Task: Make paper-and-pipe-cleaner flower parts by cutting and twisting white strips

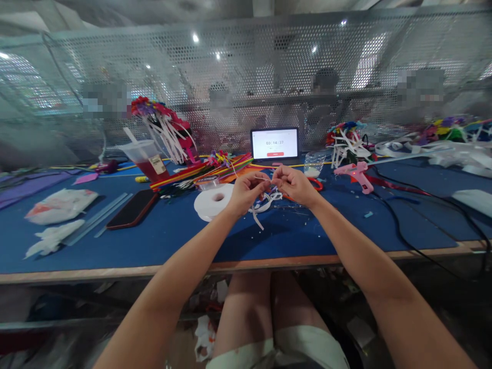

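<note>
Above the blue table mat, my left hand pinches a thin white strand. Close beside it, my right hand has its thumb and fingertips pressed together at the strand's other side; the exact grip is too small to make out. Under the hands lies a loose white ribbon, one end trailing toward me. A white ribbon roll rests flat just left of my left hand. Partly behind my right hand are the orange-red handles of what look like scissors.
A pink glue gun stands at right with its black cord. At left are a dark phone, a drink cup and a plastic bag. Colourful pipe cleaners and a timer screen sit behind.
</note>
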Tool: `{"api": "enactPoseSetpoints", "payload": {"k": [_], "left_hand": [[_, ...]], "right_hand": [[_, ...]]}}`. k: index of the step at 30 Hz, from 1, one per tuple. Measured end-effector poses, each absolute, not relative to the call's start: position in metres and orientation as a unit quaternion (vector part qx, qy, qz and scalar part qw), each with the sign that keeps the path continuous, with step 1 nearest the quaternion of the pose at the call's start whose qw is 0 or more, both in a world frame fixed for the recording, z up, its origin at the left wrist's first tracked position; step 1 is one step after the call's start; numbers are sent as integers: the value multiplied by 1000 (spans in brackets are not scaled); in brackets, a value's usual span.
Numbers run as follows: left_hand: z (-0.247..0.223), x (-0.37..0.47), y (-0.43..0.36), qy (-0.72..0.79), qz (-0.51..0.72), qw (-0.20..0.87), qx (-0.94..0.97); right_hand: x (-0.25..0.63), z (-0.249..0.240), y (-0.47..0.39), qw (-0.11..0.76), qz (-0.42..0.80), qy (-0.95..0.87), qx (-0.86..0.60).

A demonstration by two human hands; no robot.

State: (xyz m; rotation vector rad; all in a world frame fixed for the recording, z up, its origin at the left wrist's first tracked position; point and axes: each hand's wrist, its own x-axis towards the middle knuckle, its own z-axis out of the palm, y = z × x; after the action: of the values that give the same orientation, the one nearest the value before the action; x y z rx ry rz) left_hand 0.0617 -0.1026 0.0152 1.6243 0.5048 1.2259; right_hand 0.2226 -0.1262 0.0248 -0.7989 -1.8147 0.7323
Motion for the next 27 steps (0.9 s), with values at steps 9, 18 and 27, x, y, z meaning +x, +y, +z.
{"api": "enactPoseSetpoints", "payload": {"k": [9, 18, 27], "left_hand": [[23, 56, -106, 188, 459, 480, 724], [21, 54, -100, 198, 481, 397, 756], [18, 52, -94, 230, 520, 216, 794]], "right_hand": [[218, 27, -132, 467, 299, -772, -312], [223, 26, -128, 460, 301, -772, -320], [223, 31, -134, 437, 185, -799, -369]]}}
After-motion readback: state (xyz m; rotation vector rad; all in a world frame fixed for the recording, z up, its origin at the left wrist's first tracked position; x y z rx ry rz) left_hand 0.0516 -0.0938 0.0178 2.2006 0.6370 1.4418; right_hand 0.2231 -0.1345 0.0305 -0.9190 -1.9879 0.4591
